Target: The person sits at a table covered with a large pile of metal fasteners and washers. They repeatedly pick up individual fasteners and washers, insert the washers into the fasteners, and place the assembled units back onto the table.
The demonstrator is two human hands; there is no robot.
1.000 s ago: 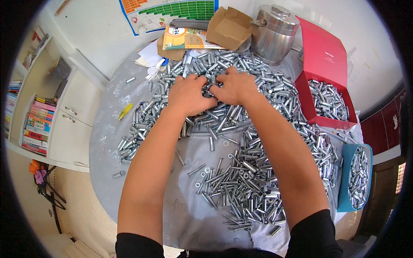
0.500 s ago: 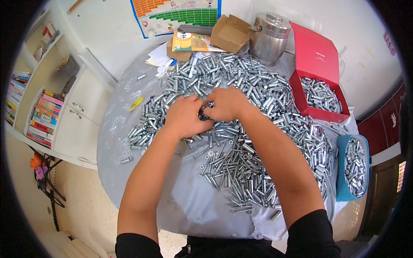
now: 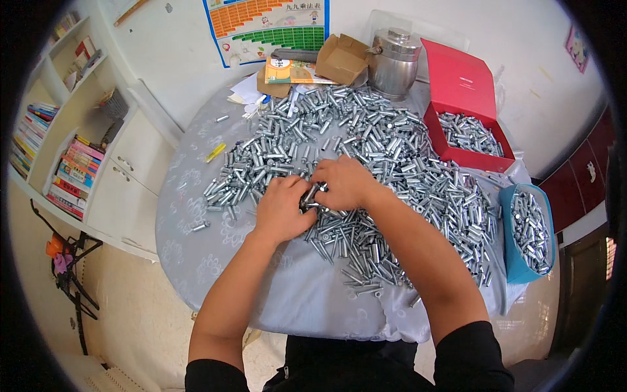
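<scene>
Grey-clothed round table [image 3: 196, 261] heaped with silver metal sleeves, both hands at mid-frame.

Left hand [image 3: 282, 208] and right hand [image 3: 344, 183] meet fingertip to fingertip, fingers curled narrowly around a few sleeves [image 3: 312, 194] at the pile [image 3: 366, 144]'s near edge. Red box [image 3: 467, 134] upper right and blue bin [image 3: 528, 232] at right hold more.

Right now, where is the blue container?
In the head view the blue container hangs at the table's right edge, below the red box.
</scene>
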